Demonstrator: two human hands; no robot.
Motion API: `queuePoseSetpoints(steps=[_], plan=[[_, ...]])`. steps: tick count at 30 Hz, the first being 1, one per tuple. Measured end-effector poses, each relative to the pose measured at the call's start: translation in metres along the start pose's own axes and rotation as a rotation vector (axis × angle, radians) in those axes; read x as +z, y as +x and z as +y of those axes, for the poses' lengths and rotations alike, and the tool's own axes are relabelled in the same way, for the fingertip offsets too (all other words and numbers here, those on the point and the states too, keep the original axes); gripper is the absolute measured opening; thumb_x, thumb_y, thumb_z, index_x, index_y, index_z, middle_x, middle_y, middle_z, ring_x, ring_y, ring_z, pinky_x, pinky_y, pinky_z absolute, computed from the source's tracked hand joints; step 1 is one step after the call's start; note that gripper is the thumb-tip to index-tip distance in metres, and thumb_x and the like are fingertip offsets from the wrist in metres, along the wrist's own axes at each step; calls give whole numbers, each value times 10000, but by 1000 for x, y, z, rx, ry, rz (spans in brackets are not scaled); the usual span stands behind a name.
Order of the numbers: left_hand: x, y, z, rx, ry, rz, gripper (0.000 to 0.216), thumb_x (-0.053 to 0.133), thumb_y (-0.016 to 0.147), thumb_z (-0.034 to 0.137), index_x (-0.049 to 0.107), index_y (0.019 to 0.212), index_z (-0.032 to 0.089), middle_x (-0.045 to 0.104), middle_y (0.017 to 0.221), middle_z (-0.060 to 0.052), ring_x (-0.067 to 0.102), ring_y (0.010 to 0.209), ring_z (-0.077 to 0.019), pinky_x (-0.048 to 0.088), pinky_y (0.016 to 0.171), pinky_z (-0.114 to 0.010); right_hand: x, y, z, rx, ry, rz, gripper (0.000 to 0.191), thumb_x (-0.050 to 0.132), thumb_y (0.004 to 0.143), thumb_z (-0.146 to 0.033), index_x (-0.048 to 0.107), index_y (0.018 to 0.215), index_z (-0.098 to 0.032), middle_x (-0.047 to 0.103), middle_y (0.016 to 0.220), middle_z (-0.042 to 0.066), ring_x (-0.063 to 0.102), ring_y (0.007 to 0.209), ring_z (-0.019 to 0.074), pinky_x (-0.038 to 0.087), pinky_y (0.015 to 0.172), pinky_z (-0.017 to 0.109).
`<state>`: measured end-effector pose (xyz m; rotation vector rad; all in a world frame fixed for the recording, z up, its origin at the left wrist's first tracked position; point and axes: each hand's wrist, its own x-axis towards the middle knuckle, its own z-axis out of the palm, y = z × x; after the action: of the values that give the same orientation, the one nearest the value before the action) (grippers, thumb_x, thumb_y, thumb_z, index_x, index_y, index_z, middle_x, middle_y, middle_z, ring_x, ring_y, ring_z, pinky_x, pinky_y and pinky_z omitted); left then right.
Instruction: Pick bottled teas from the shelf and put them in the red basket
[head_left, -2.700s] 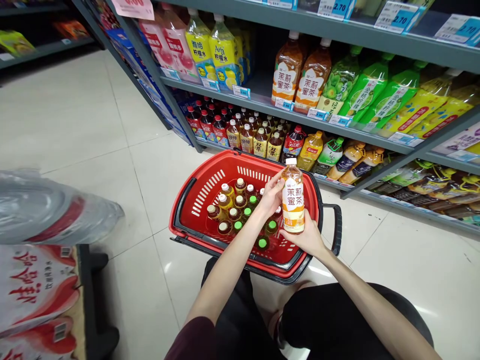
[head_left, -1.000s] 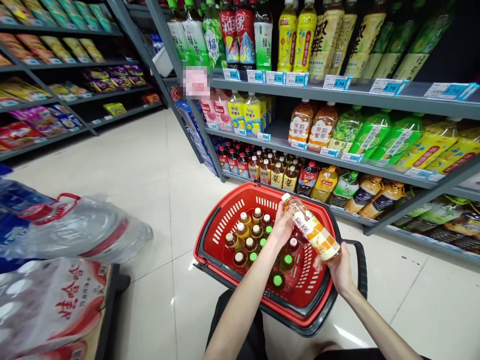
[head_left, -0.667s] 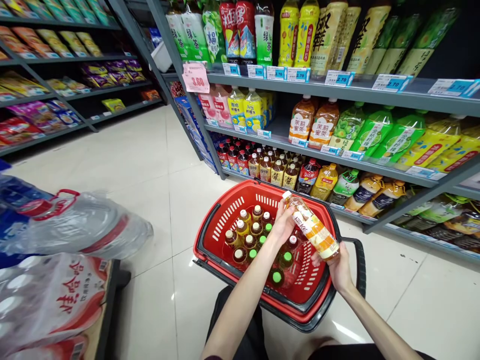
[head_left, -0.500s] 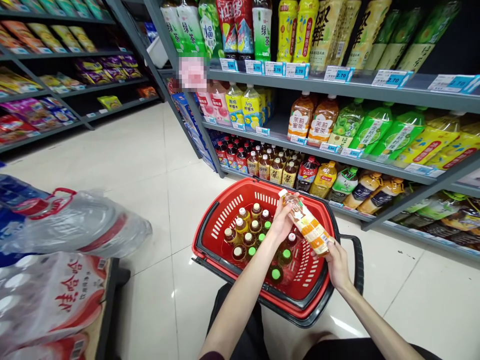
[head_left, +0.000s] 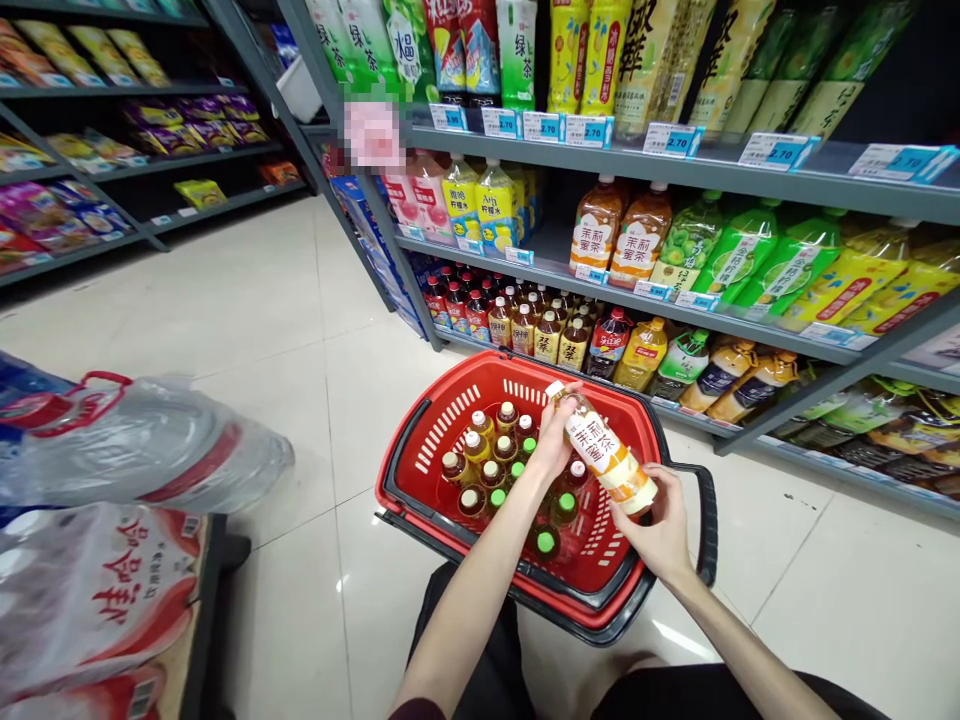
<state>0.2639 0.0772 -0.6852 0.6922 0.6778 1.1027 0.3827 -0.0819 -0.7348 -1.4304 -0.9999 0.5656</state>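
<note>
A bottle of jasmine honey tea (head_left: 600, 450) with a white and orange label lies tilted between my two hands, above the right part of a red shopping basket (head_left: 409, 450). My left hand (head_left: 553, 440) is closed around its neck end, near the white cap. At the bottle's base, my right hand (head_left: 660, 525) grips with thumb and fingers. Inside the basket several drink bottles (head_left: 493, 473) stand upright, some with pale caps and others with green caps. The basket's black handle (head_left: 706, 525) sticks out on the right.
Drink shelves (head_left: 660, 160) with price tags rise just beyond the basket. On the left are a large water jug (head_left: 187, 440) and shrink-wrapped water bottles (head_left: 82, 600) on a low platform. A snack shelf (head_left: 142, 165) stands at the far left, across the tiled floor (head_left: 292, 400).
The tea bottle has been turned about its length, so its front label now faces up toward me. My right hand's fingers have shifted around the base. The view has moved slightly.
</note>
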Motion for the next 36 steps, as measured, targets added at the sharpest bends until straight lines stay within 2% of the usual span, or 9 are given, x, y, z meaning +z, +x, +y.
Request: queuePoseSetpoints(steps=[3,8,17,20,23,27,30,33,36], plan=[[2,-2,0,65,48,-16,492,897,696,429,711,1069,168,686,1036,-79,632,896,-207,497,821,-319,0,2,2,-102,-153,11,507,816,702,-341,526,1080,-165,553,1126,88,574,1099,206,519,953,352],[4,-6,-2,140,89,-34,395,888,708,378,694,989,179,690,1047,-79,645,920,-212,506,841,-326,4,4,6,5,-285,-90,554,784,710,-368,500,1141,-166,567,1141,88,598,1047,209,521,931,367],[-8,-11,-8,167,371,-241,424,844,723,434,682,1004,161,696,953,-92,664,899,-260,528,796,-340,21,9,-15,79,-406,-248,672,843,680,-433,555,1234,-185,598,1130,80,654,1014,234,568,884,383],[-5,-11,-8,178,501,-313,373,820,745,420,698,988,165,706,967,-95,662,900,-269,533,852,-375,25,14,-13,121,-420,-211,731,897,585,-421,578,1200,-188,591,1091,67,645,987,239,575,887,396],[2,-13,-5,155,594,-319,439,894,636,458,718,918,170,715,952,-103,665,951,-325,541,879,-407,27,17,-7,113,-397,-153,716,917,510,-408,600,1113,-186,587,1025,51,633,965,238,578,890,396],[13,-9,0,2,354,-185,799,785,578,845,745,1008,172,724,1070,-142,664,1019,-385,573,893,-469,25,19,-2,126,-297,-94,646,923,478,-390,647,1027,-187,594,981,33,642,920,218,582,857,356],[17,1,-1,-68,210,-62,766,626,736,873,740,1082,199,712,1191,-135,633,1159,-382,566,971,-494,22,24,-4,119,-180,-56,592,908,493,-345,699,1028,-202,611,978,27,647,899,201,580,832,323],[12,12,-10,-53,369,-89,661,639,771,827,748,1046,235,706,1244,-111,570,1288,-395,503,1079,-547,13,43,-13,66,-101,1,539,864,562,-330,709,1066,-214,637,1007,33,658,930,200,585,810,295],[1,17,-23,-35,677,-238,607,619,812,796,768,1094,280,685,1315,-91,515,1371,-403,318,1218,-605,-11,85,-30,-16,-42,93,531,820,654,-378,668,1134,-209,666,1103,51,676,967,190,597,800,273]])
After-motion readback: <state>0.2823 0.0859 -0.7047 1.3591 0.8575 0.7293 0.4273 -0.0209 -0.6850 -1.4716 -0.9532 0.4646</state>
